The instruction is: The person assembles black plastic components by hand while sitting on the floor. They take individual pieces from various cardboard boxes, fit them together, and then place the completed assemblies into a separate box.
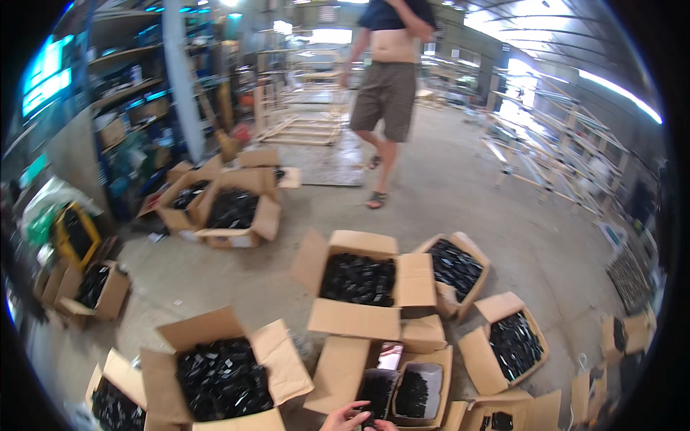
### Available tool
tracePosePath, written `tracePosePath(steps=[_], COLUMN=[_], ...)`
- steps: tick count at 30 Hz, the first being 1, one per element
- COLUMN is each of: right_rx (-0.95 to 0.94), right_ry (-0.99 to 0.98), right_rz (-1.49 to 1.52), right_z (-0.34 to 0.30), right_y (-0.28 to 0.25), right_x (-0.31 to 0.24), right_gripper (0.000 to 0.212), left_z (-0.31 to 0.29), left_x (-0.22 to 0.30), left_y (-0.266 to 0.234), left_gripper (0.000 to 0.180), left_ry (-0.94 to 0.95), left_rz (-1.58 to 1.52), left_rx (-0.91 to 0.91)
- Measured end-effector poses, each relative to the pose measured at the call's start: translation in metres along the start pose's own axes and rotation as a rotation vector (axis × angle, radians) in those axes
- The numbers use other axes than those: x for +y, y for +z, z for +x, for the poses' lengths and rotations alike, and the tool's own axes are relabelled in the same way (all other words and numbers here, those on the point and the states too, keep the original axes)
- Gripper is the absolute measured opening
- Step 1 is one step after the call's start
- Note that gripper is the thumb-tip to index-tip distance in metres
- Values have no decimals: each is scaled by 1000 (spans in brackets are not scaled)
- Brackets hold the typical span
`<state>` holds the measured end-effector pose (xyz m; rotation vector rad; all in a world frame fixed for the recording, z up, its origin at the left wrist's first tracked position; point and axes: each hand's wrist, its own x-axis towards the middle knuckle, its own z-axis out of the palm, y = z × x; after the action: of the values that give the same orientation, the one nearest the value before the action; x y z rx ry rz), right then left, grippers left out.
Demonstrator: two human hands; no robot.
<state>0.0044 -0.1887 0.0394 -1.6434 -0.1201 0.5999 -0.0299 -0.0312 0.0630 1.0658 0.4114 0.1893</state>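
At the lower edge my left hand (345,417) reaches in from below, its fingers bent toward a small black piece (368,422). My right hand (382,425) shows only its fingertips, closed on the other side of the same piece. Both hands are over the near side of an open cardboard box (338,373). Inside that box stand two grey bins, and the right bin (436,381) holds many small black parts (412,394). The left bin's black parts (375,391) lie just beyond my fingers. A shiny flat rectangular object (390,355) rests at the bins' far end.
Open cartons of black parts surround me: a big one (223,378) left, another (359,280) ahead, others (454,266) (514,343) right. More cartons (233,208) stand farther left. A person in shorts (384,100) is on the floor ahead. Metal frames (553,144) stand right, shelves (126,93) left.
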Motion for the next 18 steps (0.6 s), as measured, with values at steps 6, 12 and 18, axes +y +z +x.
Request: tracePosePath(steps=[6, 12, 18], right_rx=[-144, -217, -189], right_ry=[2, 49, 16], right_rz=[-185, -200, -391], right_z=[-7, -24, -13], right_y=[-20, 0, -10], right_x=[-8, -42, -16], right_gripper=[40, 35, 29], left_z=[1, -16, -13], left_x=[-39, -33, -33], left_y=[-29, -34, -28], left_gripper=[60, 52, 52], left_ry=[-164, -268, -295], left_rz=[190, 125, 186], left_rx=[-281, -88, -65])
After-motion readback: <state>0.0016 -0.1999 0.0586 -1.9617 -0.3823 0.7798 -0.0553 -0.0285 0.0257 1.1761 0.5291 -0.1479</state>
